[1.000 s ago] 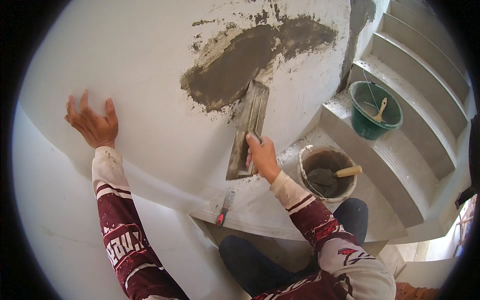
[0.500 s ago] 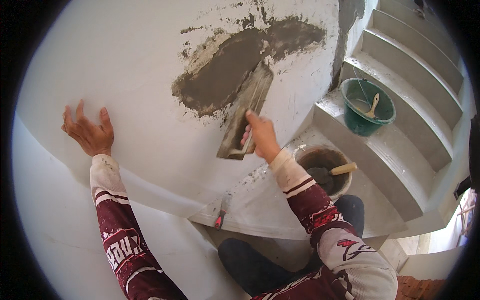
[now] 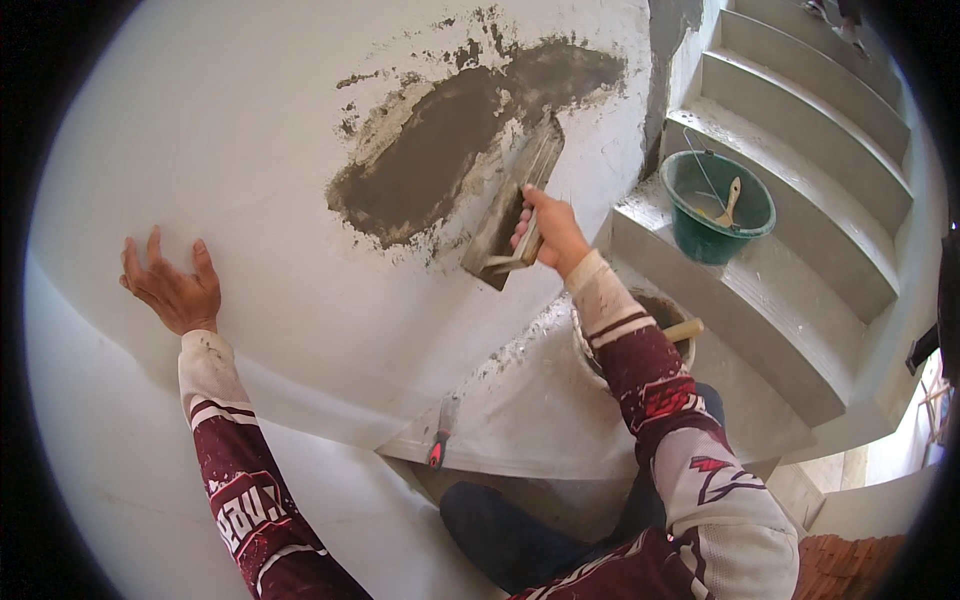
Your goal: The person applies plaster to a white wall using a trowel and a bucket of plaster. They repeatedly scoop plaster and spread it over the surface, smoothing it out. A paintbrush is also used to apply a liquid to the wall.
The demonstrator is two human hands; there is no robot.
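Right hand (image 3: 548, 232): fist closed on wooden handle of flat steel trowel (image 3: 512, 205).
Trowel: long axis toward 1 o'clock, against rough grey wet plaster patch (image 3: 440, 150).
Left hand (image 3: 172, 287): open, fingers spread on smooth white wall (image 3: 200, 130).

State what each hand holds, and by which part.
The right hand grips a plastering trowel by its handle, blade against the grey patch on the wall. The left hand holds nothing; it rests flat on the wall.

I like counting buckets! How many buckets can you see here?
2. A green bucket stands on a stair step at the right. A white bucket sits lower down, mostly hidden behind the right forearm. More could be out of sight.
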